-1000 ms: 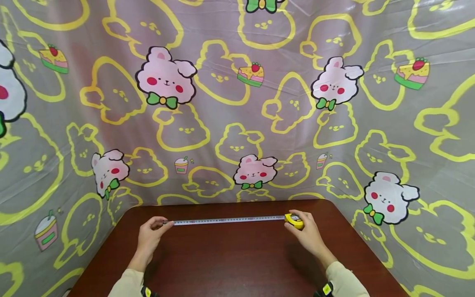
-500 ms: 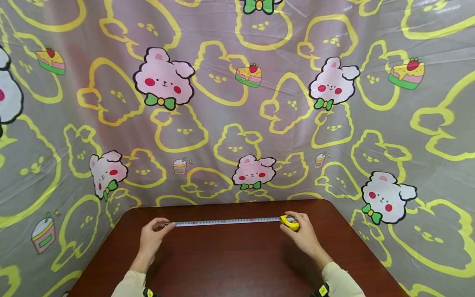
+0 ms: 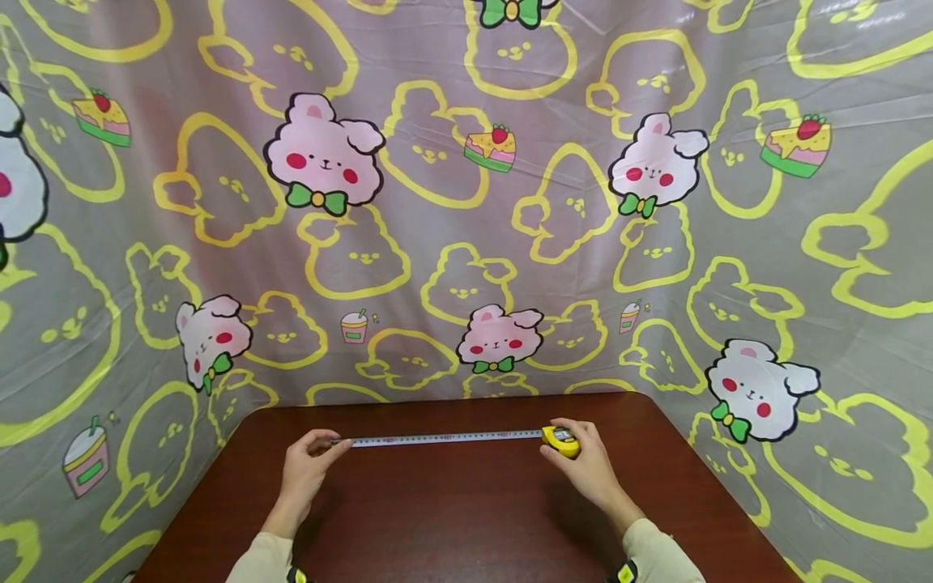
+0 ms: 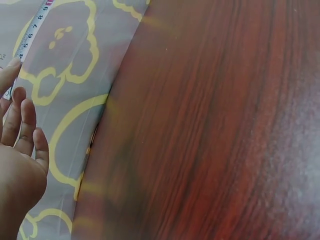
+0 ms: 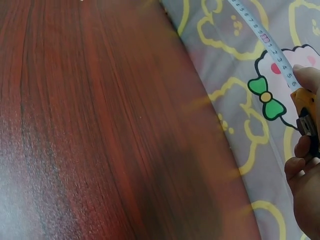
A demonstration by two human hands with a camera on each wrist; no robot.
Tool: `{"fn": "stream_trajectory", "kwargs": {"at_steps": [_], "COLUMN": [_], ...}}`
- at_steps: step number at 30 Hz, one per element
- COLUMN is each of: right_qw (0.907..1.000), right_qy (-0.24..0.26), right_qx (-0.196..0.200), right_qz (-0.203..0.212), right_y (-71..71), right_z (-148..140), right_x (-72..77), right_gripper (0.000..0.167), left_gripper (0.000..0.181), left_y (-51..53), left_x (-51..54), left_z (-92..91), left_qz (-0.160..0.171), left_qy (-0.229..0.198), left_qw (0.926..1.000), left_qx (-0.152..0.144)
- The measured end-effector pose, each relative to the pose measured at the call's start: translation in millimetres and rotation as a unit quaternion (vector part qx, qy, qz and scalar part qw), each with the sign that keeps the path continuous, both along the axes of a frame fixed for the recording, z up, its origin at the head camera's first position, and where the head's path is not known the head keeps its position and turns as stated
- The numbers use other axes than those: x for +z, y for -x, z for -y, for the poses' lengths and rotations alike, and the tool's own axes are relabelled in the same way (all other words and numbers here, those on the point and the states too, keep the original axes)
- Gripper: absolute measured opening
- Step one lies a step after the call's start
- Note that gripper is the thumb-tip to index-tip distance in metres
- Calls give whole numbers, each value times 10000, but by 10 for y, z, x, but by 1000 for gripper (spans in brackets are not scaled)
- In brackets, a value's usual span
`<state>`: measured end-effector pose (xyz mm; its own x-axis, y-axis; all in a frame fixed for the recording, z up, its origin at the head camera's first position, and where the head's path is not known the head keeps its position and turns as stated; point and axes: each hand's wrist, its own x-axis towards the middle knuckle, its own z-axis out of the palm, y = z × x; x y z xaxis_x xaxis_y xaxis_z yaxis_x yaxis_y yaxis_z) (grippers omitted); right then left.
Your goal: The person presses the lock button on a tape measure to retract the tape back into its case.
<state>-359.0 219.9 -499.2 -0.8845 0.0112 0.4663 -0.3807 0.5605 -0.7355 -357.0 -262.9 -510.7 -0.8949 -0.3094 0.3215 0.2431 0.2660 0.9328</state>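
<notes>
A tape measure with a yellow case [image 3: 560,441] sits in my right hand [image 3: 589,470], gripped between thumb and fingers. Its white blade [image 3: 448,438] runs straight across to my left hand [image 3: 306,471], which pinches the free end between thumb and fingers. In the left wrist view the blade [image 4: 32,30] leaves the fingertips with its numbers showing; the very end is mostly covered by the fingers. The right wrist view has the blade [image 5: 270,47] coming out of the case [image 5: 304,107], part of which lies beyond the frame edge. Blade and hands are held above the table.
A dark red-brown wooden table [image 3: 437,510] with rounded far corners lies below the hands. Around its back and sides hangs a grey curtain [image 3: 430,219] printed with yellow outlines and white bunnies. Hand shadows fall on the tabletop.
My right hand has moved left with the case, and the stretch of blade between the hands has become shorter. My left hand has shifted slightly right, still pinching the end.
</notes>
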Motion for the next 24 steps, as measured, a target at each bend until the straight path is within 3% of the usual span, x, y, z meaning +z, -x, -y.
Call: {"fn": "stream_trajectory", "kwargs": {"at_steps": [9,17,24], "right_qw": [9996,9998,9998], "right_qy": [70,66,100], "right_qx": [61,140,106], "right_qz": [281,137,164], "right_y": [-36,-31,-47], "right_z": [68,184,268], "right_x": [-3,-18,-31], "right_gripper": [56,54,54], "left_gripper": [33,38,31], "left_y": [6,-32,-8], "left_x": [-27,-29,-31], "left_z": [-37,-93,-141], "left_qz": [25,36,-61], "left_qy": [102,240,348], "left_qw": [9996,9993,9989], "left_qx": [-275,-276,-322]}}
